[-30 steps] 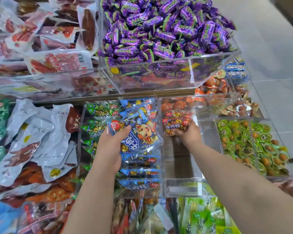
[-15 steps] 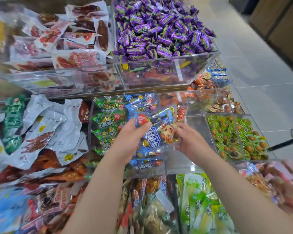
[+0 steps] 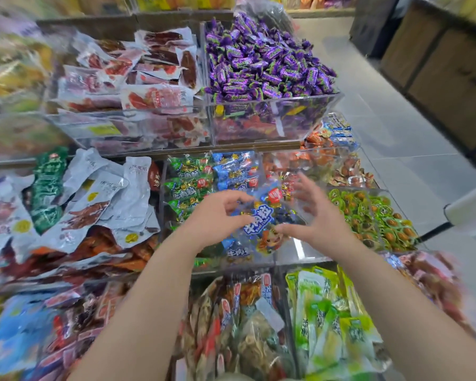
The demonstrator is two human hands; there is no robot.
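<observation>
1. Two hands meet over a row of clear bins, with a blue packet between them.
2. Left hand: the fingers are curled, and the thumb and fingertips pinch the packet's left edge, so this hand is grasping the packet.
3. Right hand: the fingers are spread apart and blurred, with the thumb tip at the packet's lower right corner. I cannot tell whether it grips the packet or only touches it.
4. The blue packet is held in the air, tilted with its printed side up. It is just above a clear bin on the lower tier of the surface.
5. That bin holds more blue packs at its back, with green packs just beside them on the left.
6. To the right of the right hand, another bin holds round green snacks, packed close together.
7. Behind, on the raised tier, purple sweets are heaped above the rim of their bin. Red meat packs fill the bin to its left.
8. White pouches lie overlapping to the left of the left forearm.
9. Nearest the camera, lime packs stand on end under the right forearm. The brownish packs beside them are too blurred to read.
10. Grey floor runs along the right side of the display.
</observation>
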